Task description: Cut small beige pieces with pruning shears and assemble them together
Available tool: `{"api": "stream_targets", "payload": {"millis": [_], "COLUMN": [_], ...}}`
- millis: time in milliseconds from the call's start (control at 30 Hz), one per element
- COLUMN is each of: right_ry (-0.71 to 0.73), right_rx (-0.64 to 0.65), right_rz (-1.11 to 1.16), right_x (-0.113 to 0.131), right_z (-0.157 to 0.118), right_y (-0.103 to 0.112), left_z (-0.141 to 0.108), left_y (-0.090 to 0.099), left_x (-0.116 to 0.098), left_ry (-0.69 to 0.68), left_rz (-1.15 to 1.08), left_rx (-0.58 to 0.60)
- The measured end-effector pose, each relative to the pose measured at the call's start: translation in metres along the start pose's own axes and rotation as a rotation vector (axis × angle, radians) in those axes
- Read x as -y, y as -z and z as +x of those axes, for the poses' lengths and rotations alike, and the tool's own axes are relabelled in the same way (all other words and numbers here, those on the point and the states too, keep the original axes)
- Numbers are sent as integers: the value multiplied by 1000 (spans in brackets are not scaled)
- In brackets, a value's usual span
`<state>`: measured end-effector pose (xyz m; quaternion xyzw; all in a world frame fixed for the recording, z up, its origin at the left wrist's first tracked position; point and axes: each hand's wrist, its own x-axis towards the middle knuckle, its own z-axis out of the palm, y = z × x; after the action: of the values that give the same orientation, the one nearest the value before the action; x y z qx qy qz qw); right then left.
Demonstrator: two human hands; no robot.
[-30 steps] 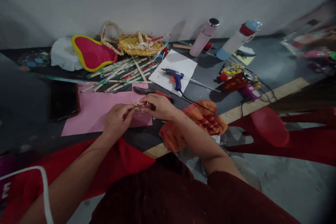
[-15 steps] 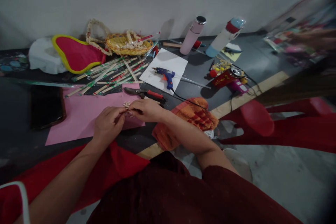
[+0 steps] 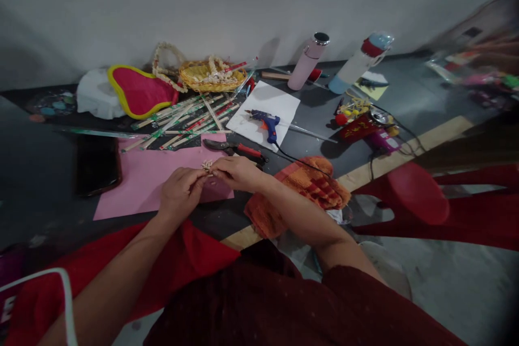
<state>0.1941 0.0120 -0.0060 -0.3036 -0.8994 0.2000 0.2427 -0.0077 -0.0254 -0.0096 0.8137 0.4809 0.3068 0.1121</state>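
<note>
My left hand and my right hand meet over the right part of a pink sheet. Both are closed in a pinch at the fingertips, on something too small to make out. A little cluster of pale short pieces shows just beyond the fingertips. Behind my right hand lie pruning shears with red on the handle. A blue glue gun rests on a white sheet further back.
Wrapped chopsticks lie behind the pink sheet, near a wicker basket. A dark phone is at left. An orange towel lies under my right forearm. Two bottles stand behind. Another person's blurred hand is far right.
The camera view has shifted, so the table and its objects appear further right. Both my hands keep their pinch over the pink sheet.
</note>
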Motion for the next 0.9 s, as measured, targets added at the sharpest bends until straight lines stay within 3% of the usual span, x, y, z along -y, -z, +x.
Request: {"api": "stream_targets", "payload": {"millis": [167,300,367,433,533,667,767,900], "right_ry": [-78,103,108,84,70,-37,-248,-771], "right_rx": [-99,24,37,131,184,29,-148,-588], "right_rz": [-165,-402,-489,-541,-586,-503,-433,-426], "right_x": [-1,6,11,15,23,14,-19,-78], "right_z": [22,66,87,101,104,72,15,-88], "right_y": [5,-1,-11,-21,-26,2,45,106], "left_z": [-1,-3,-4,-5,-6,-6,-6,-4], "left_y": [-1,5,11,16,20,18,15,11], "left_x": [-5,-12,-14,-14,-11,-7,-5,-8], "left_ry": [-130,-260,-262,-252,-236,-249,-226,-205], "left_rz": [9,25,19,14,22,5,-28,-38], "left_rx": [24,-38,-81,-118,-161,-188,-193,-171]}}
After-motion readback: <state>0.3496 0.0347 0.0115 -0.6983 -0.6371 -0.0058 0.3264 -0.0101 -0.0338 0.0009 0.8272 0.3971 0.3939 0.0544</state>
